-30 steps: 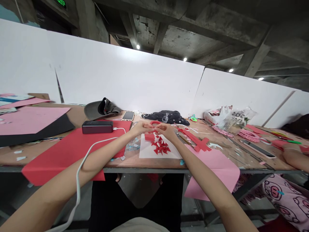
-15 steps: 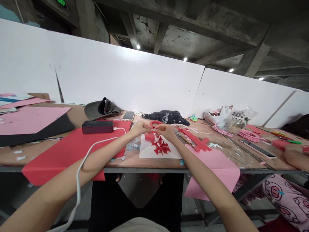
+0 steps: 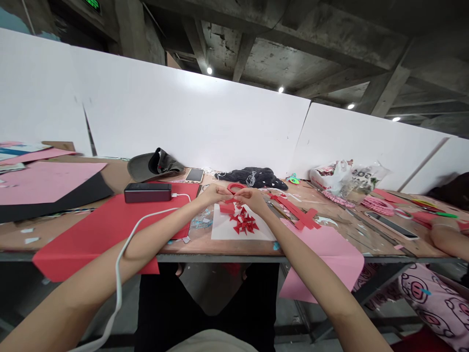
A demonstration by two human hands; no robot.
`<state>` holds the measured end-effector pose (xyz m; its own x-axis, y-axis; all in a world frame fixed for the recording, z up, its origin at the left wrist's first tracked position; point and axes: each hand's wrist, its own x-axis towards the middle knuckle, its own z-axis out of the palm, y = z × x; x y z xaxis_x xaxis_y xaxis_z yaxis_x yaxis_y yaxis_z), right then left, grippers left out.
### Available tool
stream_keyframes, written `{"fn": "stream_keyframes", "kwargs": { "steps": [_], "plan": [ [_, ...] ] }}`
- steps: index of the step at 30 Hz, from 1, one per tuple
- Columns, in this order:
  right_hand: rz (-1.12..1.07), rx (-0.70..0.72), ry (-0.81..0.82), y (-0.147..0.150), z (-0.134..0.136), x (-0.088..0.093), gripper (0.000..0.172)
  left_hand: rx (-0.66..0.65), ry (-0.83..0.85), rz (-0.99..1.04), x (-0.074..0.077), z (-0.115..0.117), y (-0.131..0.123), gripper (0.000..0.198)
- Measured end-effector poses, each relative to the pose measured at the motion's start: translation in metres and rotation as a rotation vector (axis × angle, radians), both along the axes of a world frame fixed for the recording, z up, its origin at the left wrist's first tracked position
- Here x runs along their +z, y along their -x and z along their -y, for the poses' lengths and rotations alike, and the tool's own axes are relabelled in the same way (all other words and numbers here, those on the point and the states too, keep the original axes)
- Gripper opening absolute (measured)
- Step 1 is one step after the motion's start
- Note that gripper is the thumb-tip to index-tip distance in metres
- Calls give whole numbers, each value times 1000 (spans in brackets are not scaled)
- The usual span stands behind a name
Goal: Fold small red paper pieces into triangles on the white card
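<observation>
Tabletop [image 3: 200, 247] unchanged, left hand [image 3: 215, 193] and right hand [image 3: 253, 199] stay close near red pieces [image 3: 246, 226].

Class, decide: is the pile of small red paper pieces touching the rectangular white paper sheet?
Touching: the head view shows the pile of small red paper pieces lying on the white paper sheet.

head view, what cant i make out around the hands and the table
- Head view: whatever the left hand and right hand may pinch, too small and covered by fingers.
- Head view: near side of the red ring, hidden by the hands.
- Head view: far end of the white cable, cut off by the bottom edge.
- Head view: rest of the co-worker's arm, cut off by the right edge.
</observation>
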<state>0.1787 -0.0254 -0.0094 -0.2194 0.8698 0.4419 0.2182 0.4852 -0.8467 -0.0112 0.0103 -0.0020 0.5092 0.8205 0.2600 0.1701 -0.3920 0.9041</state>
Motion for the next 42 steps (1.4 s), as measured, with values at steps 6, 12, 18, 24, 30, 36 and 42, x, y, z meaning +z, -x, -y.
{"fn": "stream_keyframes", "kwargs": {
  "steps": [6,12,18,24,30,36,42],
  "plan": [
    [21,11,0,-2,-2,-2,21,-24,-8,7,-4,-6,1,38],
    [35,20,-1,-2,-2,-4,23,-46,-163,-51,-2,0,0,29],
    [153,4,-9,0,4,-1,19,-80,-302,-15,5,15,-7,23],
    [72,22,21,1,2,1,17,-37,-345,42,2,15,-7,17],
    [-78,51,-40,-2,0,1,22,-69,-81,65,2,11,-7,35],
    [-23,41,-75,0,3,4,19,-71,-140,-15,3,13,-6,35],
    [23,-34,-148,0,3,6,25,-121,-101,-45,-5,6,-4,31]
  ]
}}
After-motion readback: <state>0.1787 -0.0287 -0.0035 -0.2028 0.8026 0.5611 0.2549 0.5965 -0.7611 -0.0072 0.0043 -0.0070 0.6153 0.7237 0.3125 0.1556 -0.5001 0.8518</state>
